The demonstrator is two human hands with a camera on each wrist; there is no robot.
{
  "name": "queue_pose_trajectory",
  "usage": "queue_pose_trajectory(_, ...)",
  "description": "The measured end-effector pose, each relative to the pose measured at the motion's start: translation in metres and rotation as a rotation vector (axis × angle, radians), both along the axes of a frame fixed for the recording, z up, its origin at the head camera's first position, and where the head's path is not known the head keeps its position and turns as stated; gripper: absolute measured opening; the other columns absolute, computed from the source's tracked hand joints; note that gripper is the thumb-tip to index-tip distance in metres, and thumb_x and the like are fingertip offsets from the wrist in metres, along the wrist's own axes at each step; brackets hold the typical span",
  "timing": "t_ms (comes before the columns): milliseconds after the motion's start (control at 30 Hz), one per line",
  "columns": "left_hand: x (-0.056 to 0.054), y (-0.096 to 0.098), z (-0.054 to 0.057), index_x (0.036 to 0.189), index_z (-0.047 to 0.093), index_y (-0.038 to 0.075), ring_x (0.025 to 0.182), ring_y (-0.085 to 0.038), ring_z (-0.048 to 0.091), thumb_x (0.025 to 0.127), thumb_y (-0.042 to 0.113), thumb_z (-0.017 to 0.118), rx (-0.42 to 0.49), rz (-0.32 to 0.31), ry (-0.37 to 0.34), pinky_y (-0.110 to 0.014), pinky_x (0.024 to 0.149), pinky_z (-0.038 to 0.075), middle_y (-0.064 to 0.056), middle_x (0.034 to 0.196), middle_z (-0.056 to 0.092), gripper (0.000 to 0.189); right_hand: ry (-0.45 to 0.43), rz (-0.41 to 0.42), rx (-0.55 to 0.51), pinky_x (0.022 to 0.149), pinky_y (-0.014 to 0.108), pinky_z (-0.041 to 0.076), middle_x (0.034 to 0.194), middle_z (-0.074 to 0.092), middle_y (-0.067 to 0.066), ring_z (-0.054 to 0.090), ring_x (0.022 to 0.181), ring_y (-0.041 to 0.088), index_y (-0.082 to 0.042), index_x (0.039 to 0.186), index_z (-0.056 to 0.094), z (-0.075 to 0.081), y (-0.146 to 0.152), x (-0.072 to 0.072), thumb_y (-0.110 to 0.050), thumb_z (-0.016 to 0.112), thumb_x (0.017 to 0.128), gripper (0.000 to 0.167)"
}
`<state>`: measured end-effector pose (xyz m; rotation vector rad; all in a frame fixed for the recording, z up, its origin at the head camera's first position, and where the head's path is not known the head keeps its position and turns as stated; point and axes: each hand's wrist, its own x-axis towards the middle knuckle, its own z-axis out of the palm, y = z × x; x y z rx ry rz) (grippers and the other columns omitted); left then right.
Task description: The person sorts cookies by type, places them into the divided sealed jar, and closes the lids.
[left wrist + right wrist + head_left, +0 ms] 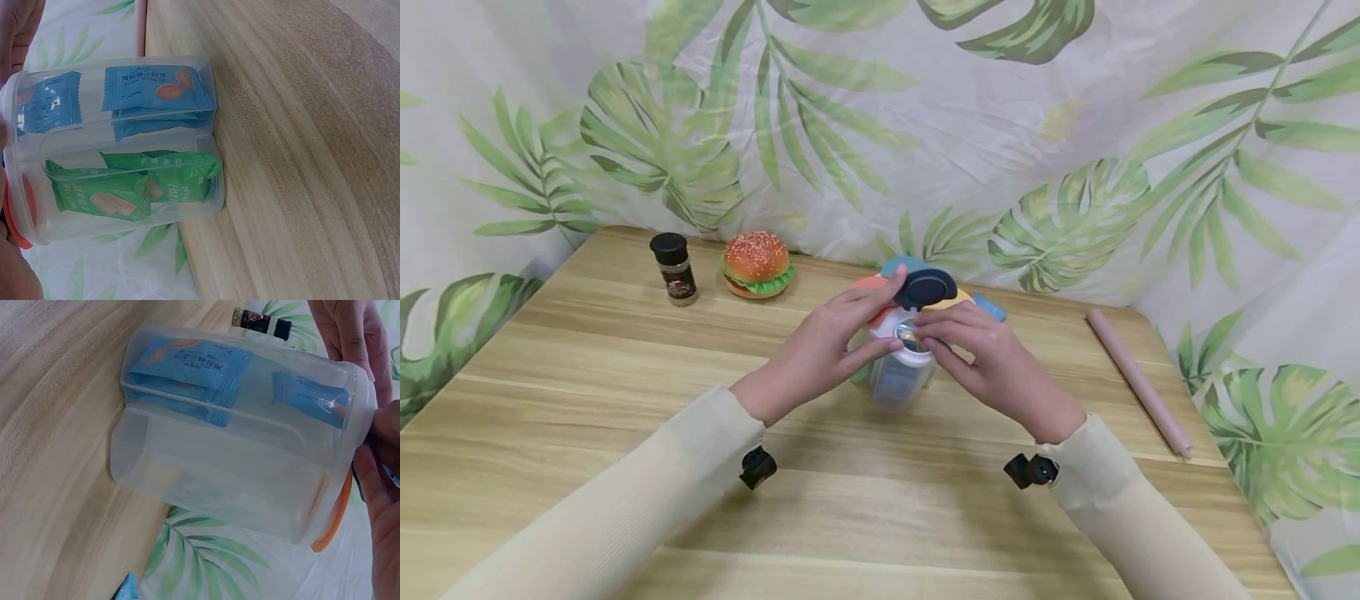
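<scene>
A clear plastic divided container [898, 387] stands upright on the table, its dark flip lid [927, 287] raised over one opening. My left hand [827, 337] reaches the top from the left, its straight fingers by the raised lid and its thumb touching the rim. From the other side my right hand [981, 354] pinches a blue snack packet [309, 399] at that opening; its fingertips partly hide the packet. More blue packets [153, 90] lie at the bottom of this compartment. Green packets [103, 192] fill part of the neighbouring one. Another compartment looks bare in the right wrist view.
A black-capped spice jar [674, 271] and a burger-shaped item [756, 264] stand at the back left. Behind the right hand lies a blue packet [990, 307]. A pink rolling pin [1138, 382] lies along the right edge of the wooden table [820, 517]. Leaf-patterned cloth [865, 125] hangs behind.
</scene>
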<state>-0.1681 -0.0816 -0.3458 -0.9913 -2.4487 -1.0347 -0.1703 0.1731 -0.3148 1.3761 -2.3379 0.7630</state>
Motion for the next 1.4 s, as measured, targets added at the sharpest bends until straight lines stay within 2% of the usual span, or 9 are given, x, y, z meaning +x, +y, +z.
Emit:
queue_pose_trajectory(267, 0.0, 0.0, 0.0, 0.168, 0.026, 0.024, 0.145, -0.024, 0.053, 0.099, 0.029, 0.074, 0.009, 0.009, 0.003, -0.045, 0.117, 0.05, -0.008, 0.157, 0.056, 0.084, -0.006, 0.0, 0.083, 0.096, 0.038, 0.058, 0.129, 0.072, 0.009, 0.063, 0.12, 0.025, -0.001, 0.115, 0.077, 0.002, 0.0, 0.0, -0.001, 0.069, 0.099, 0.018)
queue_pose_trajectory(400, 0.0, 0.001, 0.0, 0.168, 0.027, 0.023, 0.145, -0.023, 0.053, 0.099, 0.029, 0.074, 0.012, 0.004, 0.008, -0.045, 0.117, 0.05, -0.008, 0.157, 0.056, 0.084, -0.061, -0.007, 0.056, 0.095, 0.036, 0.058, 0.13, 0.072, 0.009, 0.064, 0.121, 0.024, -0.002, 0.116, 0.078, 0.001, 0.002, 0.001, -0.001, 0.069, 0.1, 0.019)
queue_pose_trajectory(533, -0.001, 0.001, -0.001, 0.167, 0.027, 0.023, 0.146, -0.022, 0.052, 0.099, 0.029, 0.074, 0.016, -0.006, 0.019, -0.043, 0.118, 0.049, -0.006, 0.157, 0.056, 0.083, -0.093, 0.005, -0.066, 0.1, 0.028, 0.056, 0.126, 0.074, 0.012, 0.067, 0.119, 0.025, -0.005, 0.115, 0.078, -0.003, 0.005, 0.0, 0.002, 0.069, 0.098, 0.02)
queue_pose_trajectory(667, -0.002, 0.002, -0.002, 0.167, 0.027, 0.021, 0.145, -0.022, 0.052, 0.098, 0.028, 0.075, 0.025, -0.011, 0.03, -0.042, 0.118, 0.049, -0.007, 0.155, 0.057, 0.084, -0.002, -0.022, -0.259, 0.101, 0.019, 0.053, 0.109, 0.077, 0.014, 0.071, 0.107, 0.024, -0.001, 0.105, 0.078, -0.01, 0.014, -0.005, 0.008, 0.068, 0.094, 0.017)
queue_pose_trajectory(833, -0.003, 0.002, -0.003, 0.167, 0.028, 0.021, 0.145, -0.022, 0.053, 0.098, 0.028, 0.076, 0.027, -0.007, 0.034, -0.041, 0.119, 0.048, -0.007, 0.154, 0.058, 0.085, 0.057, -0.169, -0.379, 0.09, 0.012, 0.051, 0.097, 0.076, 0.015, 0.066, 0.093, 0.014, 0.001, 0.1, 0.077, -0.022, 0.033, -0.02, 0.01, 0.064, 0.095, 0.016)
queue_pose_trajectory(967, -0.002, 0.001, -0.003, 0.167, 0.028, 0.021, 0.145, -0.021, 0.053, 0.097, 0.028, 0.076, 0.029, -0.004, 0.034, -0.041, 0.119, 0.048, -0.006, 0.153, 0.059, 0.085, -0.041, -0.34, -0.313, 0.087, 0.008, 0.05, 0.1, 0.076, 0.015, 0.066, 0.092, 0.015, 0.001, 0.102, 0.076, -0.037, 0.051, -0.037, 0.001, 0.063, 0.101, 0.014)
queue_pose_trajectory(1133, -0.003, 0.001, -0.002, 0.167, 0.027, 0.021, 0.144, -0.021, 0.053, 0.097, 0.028, 0.076, 0.03, -0.008, 0.035, -0.041, 0.119, 0.048, -0.006, 0.153, 0.058, 0.085, -0.291, -0.551, -0.126, 0.092, 0.038, 0.06, 0.113, 0.073, 0.02, 0.07, 0.104, 0.032, 0.004, 0.114, 0.073, -0.055, 0.073, -0.062, -0.012, 0.057, 0.108, 0.023)
queue_pose_trajectory(1200, -0.002, 0.002, -0.002, 0.167, 0.027, 0.021, 0.144, -0.022, 0.053, 0.097, 0.028, 0.076, 0.03, -0.008, 0.027, -0.042, 0.118, 0.049, -0.007, 0.153, 0.058, 0.085, -0.407, -0.584, -0.041, 0.099, 0.053, 0.058, 0.121, 0.07, 0.023, 0.067, 0.115, 0.038, 0.006, 0.121, 0.069, -0.061, 0.08, -0.071, -0.013, 0.054, 0.109, 0.027)
queue_pose_trajectory(1400, 0.0, 0.001, -0.001, 0.167, 0.029, 0.02, 0.145, -0.023, 0.053, 0.097, 0.028, 0.077, 0.033, -0.004, 0.012, -0.044, 0.118, 0.049, -0.007, 0.154, 0.058, 0.085, -0.604, -0.564, 0.12, 0.12, 0.06, 0.043, 0.151, 0.053, 0.031, 0.05, 0.143, 0.047, 0.009, 0.146, 0.051, -0.069, 0.094, -0.094, -0.013, 0.049, 0.111, 0.042)
